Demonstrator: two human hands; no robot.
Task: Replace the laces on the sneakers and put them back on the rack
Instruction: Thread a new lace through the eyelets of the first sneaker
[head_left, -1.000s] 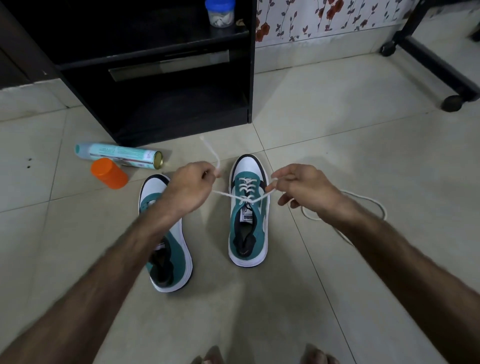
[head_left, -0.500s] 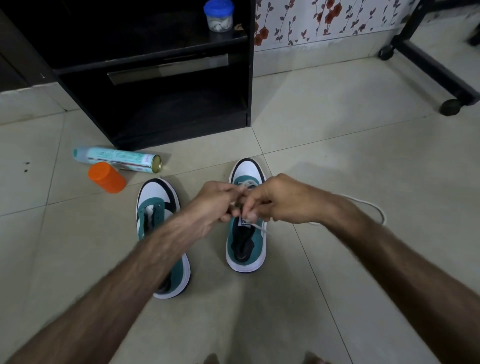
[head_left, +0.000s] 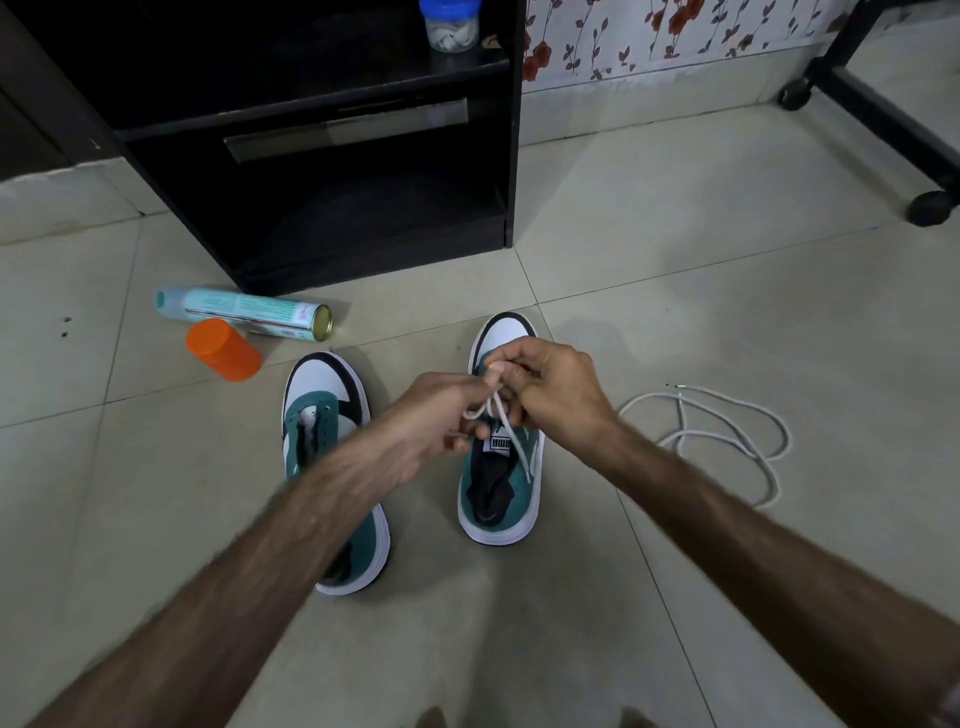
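Observation:
Two teal-and-white sneakers stand on the tiled floor. Over the tongue of the right sneaker (head_left: 500, 483), my left hand (head_left: 441, 415) and my right hand (head_left: 550, 389) meet, and each pinches a part of its white lace (head_left: 493, 410), which crosses in a loop between them. My hands hide the laced eyelets. Partly under my left forearm, the left sneaker (head_left: 324, 415) has no lace in its eyelets. A loose white lace (head_left: 727, 436) lies coiled on the floor to the right. The black rack (head_left: 363, 197) stands behind the shoes.
A teal spray can (head_left: 244, 312) lies on its side left of the rack, with an orange cap (head_left: 223, 349) beside it. A blue-lidded jar (head_left: 449, 23) sits on the rack's upper shelf. A black wheeled frame (head_left: 883, 119) stands at the far right.
One second ago my hands pulled the lace ends apart, out to both sides. They have come together over the right sneaker's tongue and now hold the lace crossed in a loop.

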